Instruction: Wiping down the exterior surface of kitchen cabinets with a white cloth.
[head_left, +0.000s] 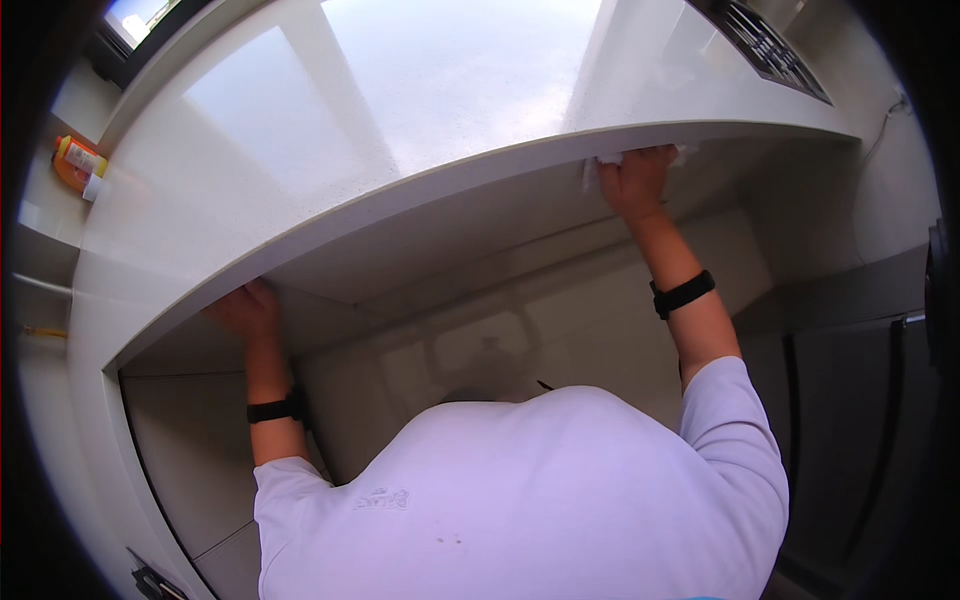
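Observation:
My right hand (639, 180) is up under the front edge of a glossy white countertop (480, 82). It holds a crumpled white cloth or tissue (591, 174), pressed near the upper part of the pale front panel (480, 214) below the counter. Further left, my left hand (251, 306) reaches to the counter's underside, close to the left corner. The overhang and shadow hide its fingertips, so whether it grips the edge does not show. Black bands circle both forearms.
An orange bottle with a white cap (79, 161) lies at the far left. A dark metal rack or grate (772, 52) is set at the counter's right end. Dark cabinet fronts (832, 420) stand at the right. Pale floor tiles (480, 337) lie below the panel.

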